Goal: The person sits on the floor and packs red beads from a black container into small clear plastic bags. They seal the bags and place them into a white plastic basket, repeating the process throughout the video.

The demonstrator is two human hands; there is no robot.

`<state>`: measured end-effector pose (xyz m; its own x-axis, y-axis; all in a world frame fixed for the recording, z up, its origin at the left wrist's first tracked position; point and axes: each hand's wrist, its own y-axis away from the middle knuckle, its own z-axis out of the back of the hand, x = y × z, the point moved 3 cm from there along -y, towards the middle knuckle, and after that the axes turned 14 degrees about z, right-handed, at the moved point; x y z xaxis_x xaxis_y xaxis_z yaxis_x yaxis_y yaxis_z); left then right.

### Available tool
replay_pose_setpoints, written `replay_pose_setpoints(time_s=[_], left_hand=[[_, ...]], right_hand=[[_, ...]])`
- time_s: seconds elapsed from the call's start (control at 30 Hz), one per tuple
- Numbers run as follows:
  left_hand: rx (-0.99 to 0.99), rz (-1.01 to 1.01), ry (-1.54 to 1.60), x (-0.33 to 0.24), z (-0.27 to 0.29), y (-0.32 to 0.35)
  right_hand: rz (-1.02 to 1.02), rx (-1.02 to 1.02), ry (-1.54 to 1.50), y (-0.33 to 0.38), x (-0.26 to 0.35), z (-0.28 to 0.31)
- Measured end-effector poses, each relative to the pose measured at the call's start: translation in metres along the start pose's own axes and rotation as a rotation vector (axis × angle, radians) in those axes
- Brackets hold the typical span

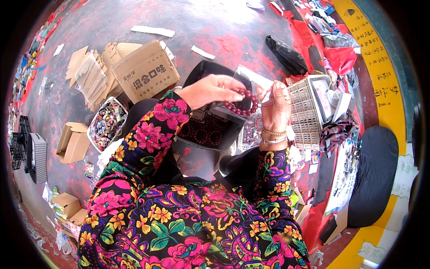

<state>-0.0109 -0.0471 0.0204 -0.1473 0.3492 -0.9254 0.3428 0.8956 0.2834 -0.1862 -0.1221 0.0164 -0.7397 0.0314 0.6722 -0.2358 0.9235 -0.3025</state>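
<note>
My left hand [214,92] reaches across from the left with its fingers closed on a dark red bead bracelet [253,107]. The round beads hang in a loop below the fingertips. My right hand [276,106] is raised beside it, thumb and fingers pinched together; what they hold, if anything, is too small to make out. Beneath both hands stands a black bin [229,130] between my legs. Many more dark red beads [201,134] lie in its lower part, and clear plastic packaging shows above them.
Flattened cardboard [145,71] and a white basket of mixed trinkets [107,123] lie to the left, near an open carton [73,142]. A cream plastic crate [307,114] stands on its side at right. Beyond it are red plastic bags [340,59] and a black oblong cushion [374,175].
</note>
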Motion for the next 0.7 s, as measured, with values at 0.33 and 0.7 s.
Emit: replay_pose_setpoints(time_s=[0.33,0.7], left_hand=[[-0.188,0.071,0.406,0.020,0.006,-0.010],[-0.259,-0.141,0.811,0.020,0.021,-0.013]], right_hand=[[-0.291,-0.129,0.158,-0.003,-0.015,0.018],[-0.469,0.013,-0.063,0.014,-0.040,-0.011]])
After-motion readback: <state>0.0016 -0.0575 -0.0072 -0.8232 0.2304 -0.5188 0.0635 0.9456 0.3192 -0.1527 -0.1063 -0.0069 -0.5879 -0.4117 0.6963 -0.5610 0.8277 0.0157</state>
